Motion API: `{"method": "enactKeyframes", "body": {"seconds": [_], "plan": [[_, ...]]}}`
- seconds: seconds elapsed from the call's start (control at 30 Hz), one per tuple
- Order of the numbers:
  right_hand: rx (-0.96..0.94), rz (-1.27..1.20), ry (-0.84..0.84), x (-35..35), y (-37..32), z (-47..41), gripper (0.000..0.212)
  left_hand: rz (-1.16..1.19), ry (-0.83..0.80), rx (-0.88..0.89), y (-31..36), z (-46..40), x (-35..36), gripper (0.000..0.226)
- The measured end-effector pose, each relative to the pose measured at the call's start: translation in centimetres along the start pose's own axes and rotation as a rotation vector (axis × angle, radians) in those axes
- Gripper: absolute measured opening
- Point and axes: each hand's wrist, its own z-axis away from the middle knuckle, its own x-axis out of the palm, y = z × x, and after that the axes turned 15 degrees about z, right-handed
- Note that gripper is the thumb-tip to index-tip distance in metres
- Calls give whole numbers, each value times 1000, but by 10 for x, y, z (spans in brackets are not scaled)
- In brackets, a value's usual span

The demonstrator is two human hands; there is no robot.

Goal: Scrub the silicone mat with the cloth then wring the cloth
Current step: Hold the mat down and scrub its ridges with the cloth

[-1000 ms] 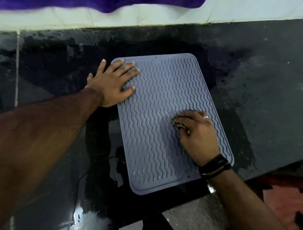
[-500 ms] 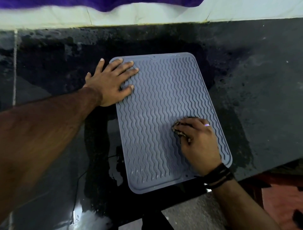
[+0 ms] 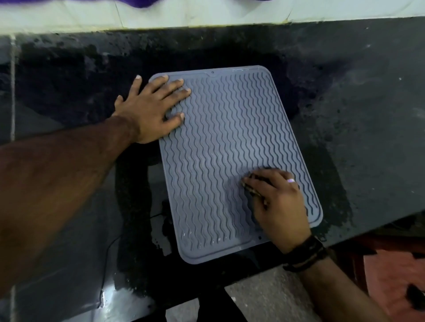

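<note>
Looking down, we see nearest to us the floor past the counter's edge: grey concrete (image 3: 271, 301) below and a reddish patch (image 3: 391, 275) at lower right. Above that edge lies the dark, wet counter (image 3: 368, 115), with our silicone mat (image 3: 225, 142) flat on it, its near edge close to the counter's front edge and its wavy ridges running away from us. Our right hand (image 3: 280, 206) rests on the mat's near right part, fingers curled and closed over a small dark cloth (image 3: 255, 186), of which only a crumpled bit shows under the fingertips; black bands (image 3: 305, 252) circle the wrist and a pale ring (image 3: 291, 180) sits on one finger. Farther up, our left hand (image 3: 154, 108) lies flat with fingers spread, pressing on the mat's far left corner, the little finger and heel of the palm off the mat on the counter. Beyond the mat, a pale wall (image 3: 207, 13) runs along the counter's back, with a strip of purple fabric (image 3: 142, 2) at the very top.
</note>
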Motion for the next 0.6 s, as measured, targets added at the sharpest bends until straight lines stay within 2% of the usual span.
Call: {"method": "enactKeyframes", "body": {"seconds": [0.13, 0.3, 0.43, 0.6], "plan": [[23, 9, 6, 0, -4, -8, 27, -5, -1, 0, 1, 0, 0, 82], [7, -15, 21, 0, 6, 34, 31, 3, -3, 6, 0, 0, -2, 93], [18, -21, 16, 0, 2, 29, 32, 2, 1, -1, 1, 1, -1, 88], [19, -28, 20, -1, 3, 37, 29, 6, 0, 24, 0, 0, -2, 93]]}}
